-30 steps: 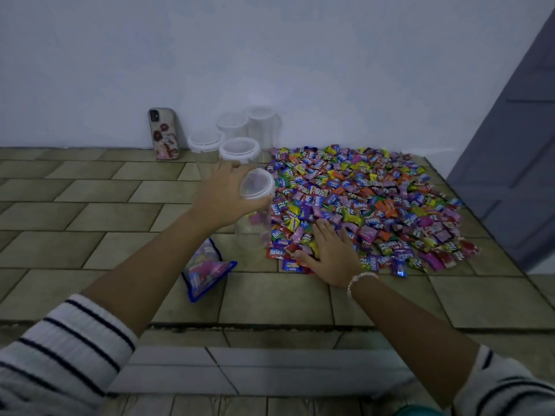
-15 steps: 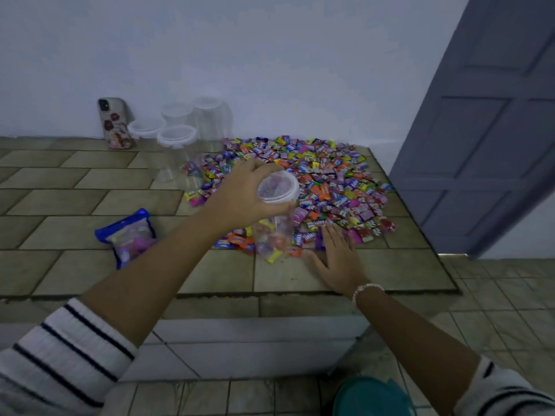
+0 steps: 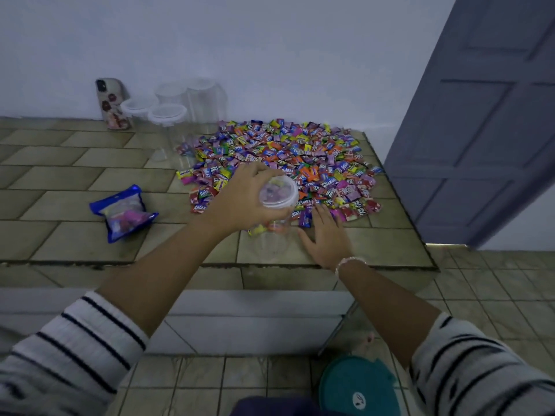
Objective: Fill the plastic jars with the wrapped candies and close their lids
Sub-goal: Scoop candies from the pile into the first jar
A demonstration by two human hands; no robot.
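Your view is dim and bluish; the light is flat, shadows faint. A thin bright strip shows under the door. The clear jars by the wall look soft, and your sleeves blur at the lower corners.

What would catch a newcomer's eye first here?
The bright spread of wrapped candies covers the tiled ledge's right end. At its near edge the left hand grips a clear plastic jar by its top, the right hand flat beside it. A blue candy bag lies further left.
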